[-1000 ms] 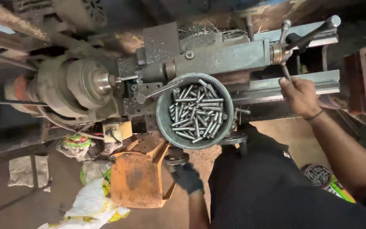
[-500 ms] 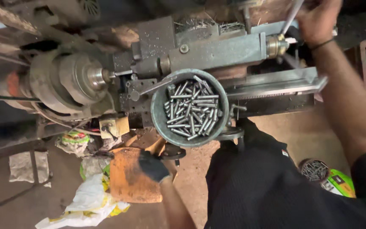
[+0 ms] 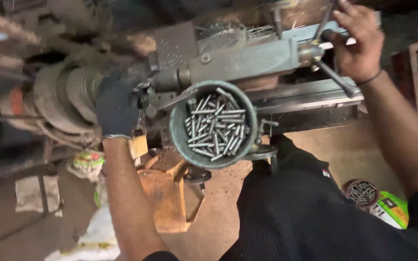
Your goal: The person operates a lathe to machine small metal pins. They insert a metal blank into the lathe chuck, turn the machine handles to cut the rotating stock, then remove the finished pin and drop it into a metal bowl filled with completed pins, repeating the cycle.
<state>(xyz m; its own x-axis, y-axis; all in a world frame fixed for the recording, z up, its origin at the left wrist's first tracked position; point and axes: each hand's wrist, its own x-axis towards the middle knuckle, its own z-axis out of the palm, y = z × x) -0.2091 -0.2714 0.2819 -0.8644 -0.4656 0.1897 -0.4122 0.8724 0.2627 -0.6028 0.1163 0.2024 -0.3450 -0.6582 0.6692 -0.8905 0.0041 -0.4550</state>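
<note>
The lathe [image 3: 247, 63] filled the view. Against its front sat a round bowl [image 3: 176, 129] of bolts [image 3: 214, 126]. Left of the bowl, the gloved left hand [image 3: 117, 106] reached the chuck [image 3: 68, 99] — grip hidden. Upper right, the right hand [image 3: 359, 43] wrapped a lever [image 3: 334, 77].

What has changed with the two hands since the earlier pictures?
The gloved left hand rose from beside the orange stand up to the chuck. The right hand moved up along the lever handles and keeps its grip there. The bowl of metal pins stayed in place.
</note>
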